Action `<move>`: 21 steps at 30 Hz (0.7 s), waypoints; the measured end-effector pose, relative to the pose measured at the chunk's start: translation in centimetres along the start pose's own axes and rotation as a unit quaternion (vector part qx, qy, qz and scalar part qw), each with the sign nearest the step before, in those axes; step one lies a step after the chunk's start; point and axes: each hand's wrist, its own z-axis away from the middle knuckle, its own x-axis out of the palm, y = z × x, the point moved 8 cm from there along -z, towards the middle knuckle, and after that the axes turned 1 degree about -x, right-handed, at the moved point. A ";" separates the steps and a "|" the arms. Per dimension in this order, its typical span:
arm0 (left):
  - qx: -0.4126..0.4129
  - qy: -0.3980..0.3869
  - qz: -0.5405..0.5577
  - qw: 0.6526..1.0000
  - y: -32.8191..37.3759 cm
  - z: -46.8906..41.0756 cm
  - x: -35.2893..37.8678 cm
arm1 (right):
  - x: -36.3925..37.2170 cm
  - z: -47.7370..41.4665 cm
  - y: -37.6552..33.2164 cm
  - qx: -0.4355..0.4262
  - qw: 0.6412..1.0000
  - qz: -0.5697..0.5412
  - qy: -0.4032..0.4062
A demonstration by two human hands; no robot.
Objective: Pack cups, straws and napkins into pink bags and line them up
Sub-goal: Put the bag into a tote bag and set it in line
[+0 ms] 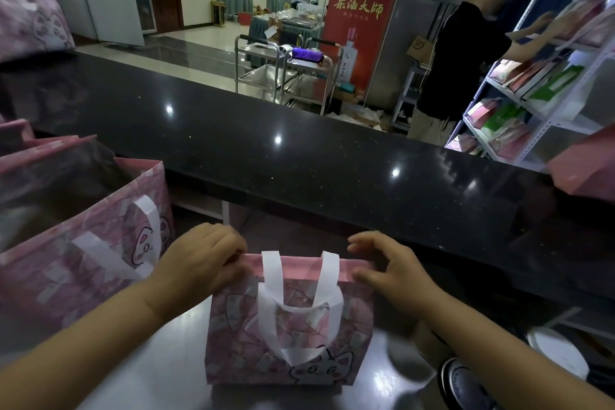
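A small pink bag [293,336] with a cat print and white handles stands upright on the steel worktop in front of me. My left hand [199,263] grips the left end of its top rim with curled fingers. At the right end of the rim my right hand [386,266] pinches the edge between thumb and fingers. The bag's mouth looks pressed nearly closed, and its contents are hidden. No cups, straws or napkins show.
Larger pink cat-print bags [86,243] stand in a row at my left. A long black counter [299,150] runs behind the worktop. A person in a black shirt [462,53] reaches into white shelves [532,103] at right. A white round lid [555,353] lies low right.
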 end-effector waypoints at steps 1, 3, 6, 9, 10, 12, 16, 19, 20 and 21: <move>-0.037 -0.022 0.017 0.999 -0.3 -0.4 0.4 | 0.3 -0.2 0.4 0.035 0.999 -0.004 -0.030; -0.069 -0.086 0.019 0.994 -0.8 -0.9 1.6 | 0.6 -0.5 0.6 0.050 0.996 0.031 -0.069; 0.000 -0.120 -0.015 0.993 0.0 -1.1 2.1 | 0.4 -0.5 0.8 0.044 0.996 0.031 -0.077; 0.026 -0.148 -0.076 0.986 0.2 -0.8 2.7 | 0.6 -0.6 1.5 0.055 0.995 0.035 -0.080; -0.003 -0.180 -0.078 0.981 -0.4 -0.3 3.6 | 0.8 -0.6 1.8 0.060 0.994 0.036 -0.085; -0.060 -0.253 -0.103 0.960 -2.0 0.3 5.1 | 1.1 -0.8 2.1 0.064 0.993 0.034 -0.096; -0.086 -0.324 -0.112 0.935 -3.0 0.9 5.8 | 1.2 -1.2 2.2 0.064 0.986 0.103 -0.116; -0.094 -0.281 -0.106 0.949 -3.1 0.6 4.0 | 0.5 -1.3 1.2 0.016 0.956 0.254 -0.144; -0.098 -0.239 -0.097 0.961 -3.0 0.3 2.8 | 0.0 -1.2 0.7 -0.007 0.952 0.273 -0.137; -0.102 -0.189 -0.080 0.973 -2.5 -0.1 1.6 | -0.5 -1.2 -0.1 -0.024 0.956 0.268 -0.117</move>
